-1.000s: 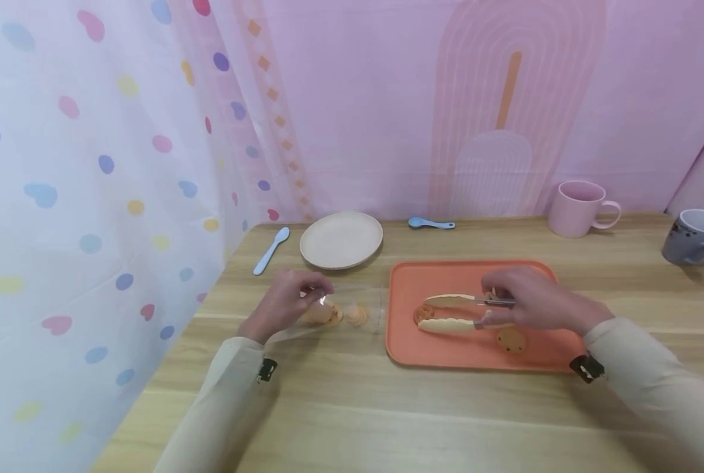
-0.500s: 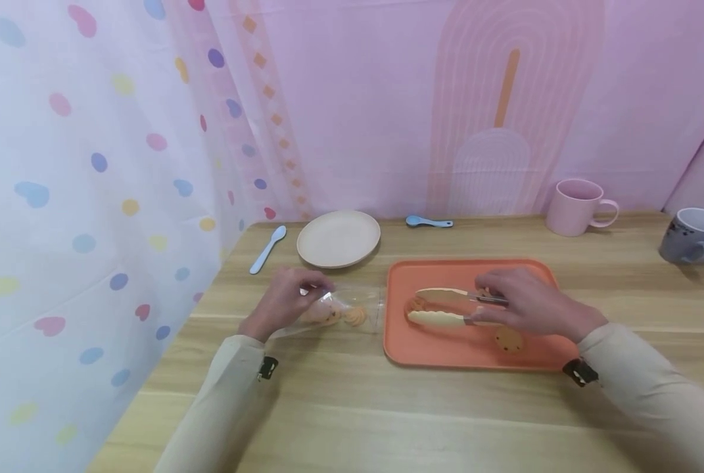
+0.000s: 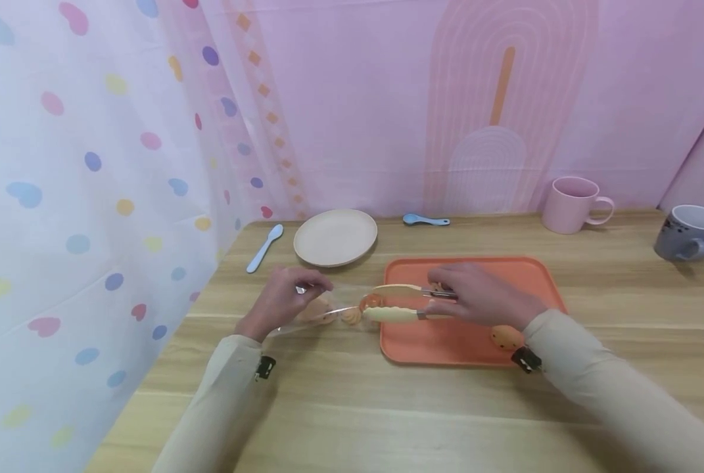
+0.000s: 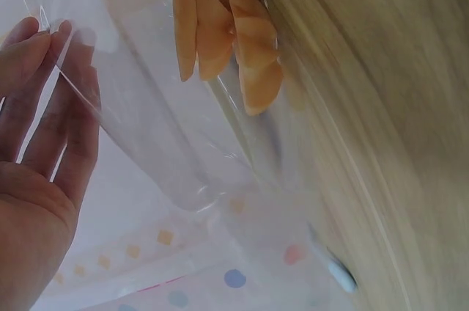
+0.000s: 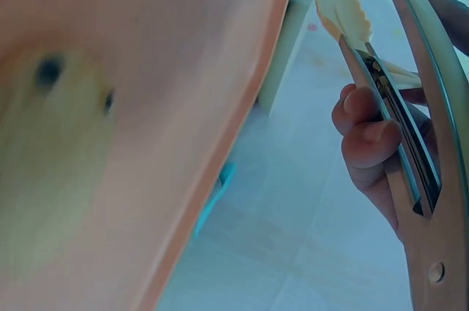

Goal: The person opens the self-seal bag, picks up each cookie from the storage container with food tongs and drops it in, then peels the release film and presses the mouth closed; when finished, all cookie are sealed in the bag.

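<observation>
My left hand [image 3: 283, 299] pinches the edge of a clear plastic bag [image 4: 154, 120] between thumb and fingertips. Several tan cookies [image 4: 255, 54] are inside it, among them a swirled cookie [image 3: 351, 316]. My right hand [image 3: 478, 294] grips a pair of tongs [image 3: 392, 315] with cream scalloped tips and metal arms. Between those tips is a reddish-brown round cookie [image 3: 372, 301], just at the bag's mouth by the tray's left edge. A chip-dotted cookie [image 3: 507, 337] lies on the orange tray [image 3: 434, 347], below my right wrist. Whether the held cookie is inside the bag I cannot tell.
Behind the bag stands a beige plate [image 3: 335, 238], with one blue spoon [image 3: 265, 248] to its left and another blue spoon [image 3: 425, 220] to its right. A pink mug [image 3: 572, 205] and a grey mug [image 3: 689, 232] are at the back right. Curtains [image 3: 352, 98] border the wooden table [image 3: 387, 414].
My right hand has moved left with the tongs, carrying the reddish-brown cookie from over the tray to the bag's mouth. My left hand has stayed almost in place on the bag.
</observation>
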`<state>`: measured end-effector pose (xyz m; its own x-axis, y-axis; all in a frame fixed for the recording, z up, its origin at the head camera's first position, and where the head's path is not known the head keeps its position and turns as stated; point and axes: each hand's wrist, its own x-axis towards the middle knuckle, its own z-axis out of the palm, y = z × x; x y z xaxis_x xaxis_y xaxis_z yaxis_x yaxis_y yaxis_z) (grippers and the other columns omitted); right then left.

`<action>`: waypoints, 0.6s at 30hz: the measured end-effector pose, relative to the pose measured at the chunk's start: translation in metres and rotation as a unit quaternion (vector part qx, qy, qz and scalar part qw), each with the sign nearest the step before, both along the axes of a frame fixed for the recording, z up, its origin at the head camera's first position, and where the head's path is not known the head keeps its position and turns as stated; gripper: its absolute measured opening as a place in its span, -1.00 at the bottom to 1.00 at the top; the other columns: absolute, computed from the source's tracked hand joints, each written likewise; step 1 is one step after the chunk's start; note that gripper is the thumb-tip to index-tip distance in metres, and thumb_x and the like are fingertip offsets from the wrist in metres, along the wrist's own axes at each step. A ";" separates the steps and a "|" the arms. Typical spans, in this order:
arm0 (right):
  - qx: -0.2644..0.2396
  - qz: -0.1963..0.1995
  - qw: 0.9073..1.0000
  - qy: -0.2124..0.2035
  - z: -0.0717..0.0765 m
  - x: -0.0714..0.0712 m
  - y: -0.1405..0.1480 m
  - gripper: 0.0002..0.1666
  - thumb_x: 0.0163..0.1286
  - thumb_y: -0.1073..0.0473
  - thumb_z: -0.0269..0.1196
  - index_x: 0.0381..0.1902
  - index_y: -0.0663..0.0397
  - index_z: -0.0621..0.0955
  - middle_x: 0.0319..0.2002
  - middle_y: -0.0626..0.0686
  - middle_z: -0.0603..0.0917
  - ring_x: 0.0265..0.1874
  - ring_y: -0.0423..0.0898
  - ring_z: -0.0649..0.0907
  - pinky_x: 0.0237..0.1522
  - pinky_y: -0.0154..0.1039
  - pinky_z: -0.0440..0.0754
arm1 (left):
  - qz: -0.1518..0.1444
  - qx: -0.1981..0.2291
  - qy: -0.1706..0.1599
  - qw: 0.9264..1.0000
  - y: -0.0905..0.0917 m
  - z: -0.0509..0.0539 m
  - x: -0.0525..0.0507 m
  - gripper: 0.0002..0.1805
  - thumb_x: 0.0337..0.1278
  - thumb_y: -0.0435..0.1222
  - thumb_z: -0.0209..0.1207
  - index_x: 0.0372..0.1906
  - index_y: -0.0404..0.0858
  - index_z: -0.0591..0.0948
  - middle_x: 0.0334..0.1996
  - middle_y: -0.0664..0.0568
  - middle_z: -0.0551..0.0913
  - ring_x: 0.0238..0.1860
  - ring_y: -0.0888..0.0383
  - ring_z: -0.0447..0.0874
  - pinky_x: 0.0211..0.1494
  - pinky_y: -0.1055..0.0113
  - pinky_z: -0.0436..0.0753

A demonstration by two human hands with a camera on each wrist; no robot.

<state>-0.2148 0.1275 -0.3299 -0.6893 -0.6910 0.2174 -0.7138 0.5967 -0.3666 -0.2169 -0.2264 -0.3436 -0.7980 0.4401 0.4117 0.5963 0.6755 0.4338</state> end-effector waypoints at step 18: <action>-0.030 0.037 0.998 -0.050 -0.007 -0.020 -0.031 -0.50 0.28 -0.13 0.40 -0.54 0.02 0.41 -0.64 -0.16 0.30 -0.61 -0.30 0.28 -0.52 -0.44 0.29 | -0.010 0.020 -0.016 1.000 -0.004 0.004 0.001 -0.85 0.13 -0.57 0.28 -0.32 -0.32 0.78 -0.31 -0.08 0.84 -0.24 0.04 0.84 -0.12 0.28 0.82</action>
<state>-0.2351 0.0968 -0.3373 -0.6568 -0.7291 0.1925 -0.7134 0.5180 -0.4718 -0.2158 -0.2307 -0.3393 -0.8027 0.4400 0.4026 0.5943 0.6458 0.4793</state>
